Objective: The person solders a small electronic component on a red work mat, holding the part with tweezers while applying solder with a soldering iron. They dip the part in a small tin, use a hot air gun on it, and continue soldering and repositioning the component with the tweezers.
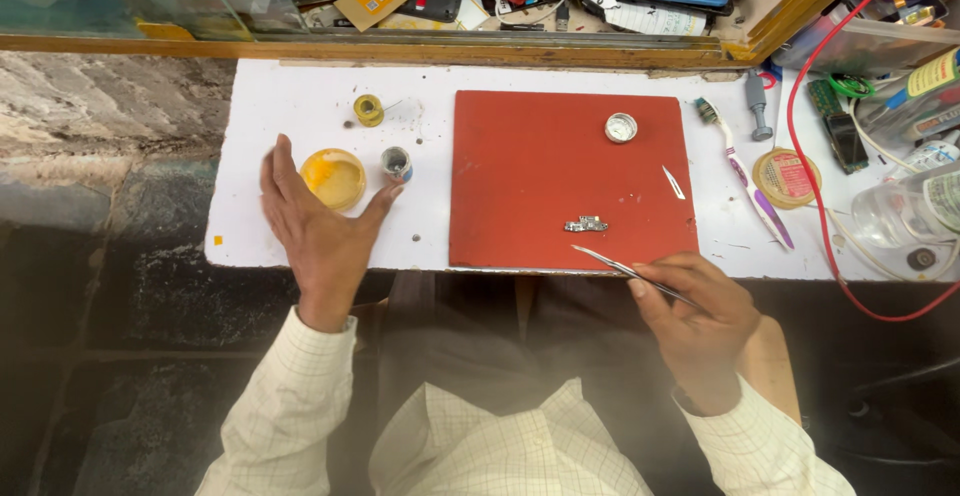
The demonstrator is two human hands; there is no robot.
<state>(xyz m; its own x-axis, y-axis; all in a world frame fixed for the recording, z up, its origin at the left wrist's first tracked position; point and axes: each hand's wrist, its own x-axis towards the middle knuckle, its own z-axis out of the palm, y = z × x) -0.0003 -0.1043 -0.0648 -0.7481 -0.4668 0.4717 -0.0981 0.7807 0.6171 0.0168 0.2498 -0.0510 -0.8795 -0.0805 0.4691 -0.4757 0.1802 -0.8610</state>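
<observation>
While the left hand [318, 228] rests open on the white surface [250, 216], fingers spread around a round yellow tin [334, 178], its thumb tip lies just below a small blue-sided pot [397, 163]. The right hand [700, 316] grips thin metal tweezers [625, 271], their tip over the near edge of the red mat [540, 156]. A small metal component [585, 224] lies on the mat just beyond the tip, apart from both hands.

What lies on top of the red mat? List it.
On the red mat: a small metal part, a round tin and a white sliver. The tweezers in the right hand cross its near edge, hiding that strip.
</observation>
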